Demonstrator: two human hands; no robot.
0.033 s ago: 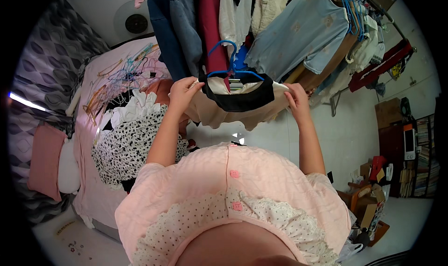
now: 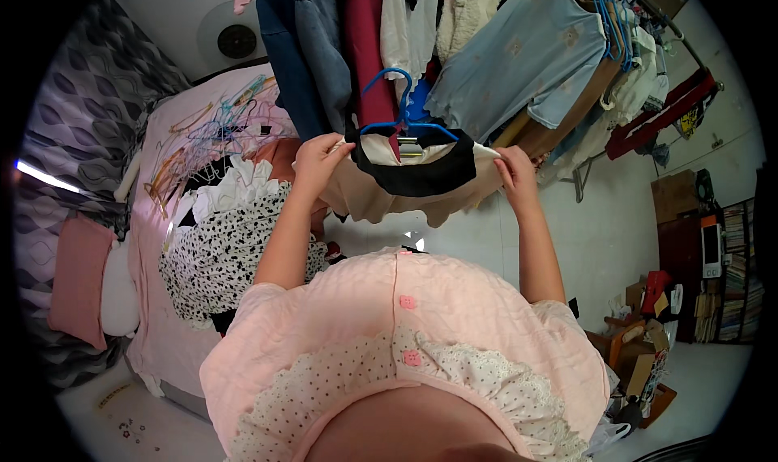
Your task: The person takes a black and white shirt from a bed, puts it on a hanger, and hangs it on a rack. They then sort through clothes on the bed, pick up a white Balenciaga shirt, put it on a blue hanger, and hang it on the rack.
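Observation:
A beige top with a wide black collar hangs in front of me on a blue hanger. The hanger sits inside the neck opening, its hook pointing up and away from me. My left hand pinches the left shoulder of the top between thumb and fingers. At the opposite shoulder, my right hand is closed on the fabric in the same way. Both arms are stretched forward, and the lower part of the top is mostly out of sight below the collar.
Beyond my hands, a clothes rack holds denim jackets, a light blue dress and other garments. On the left, a pink-covered bed bears loose hangers and a black-and-white patterned garment. Boxes and a bookshelf stand at right.

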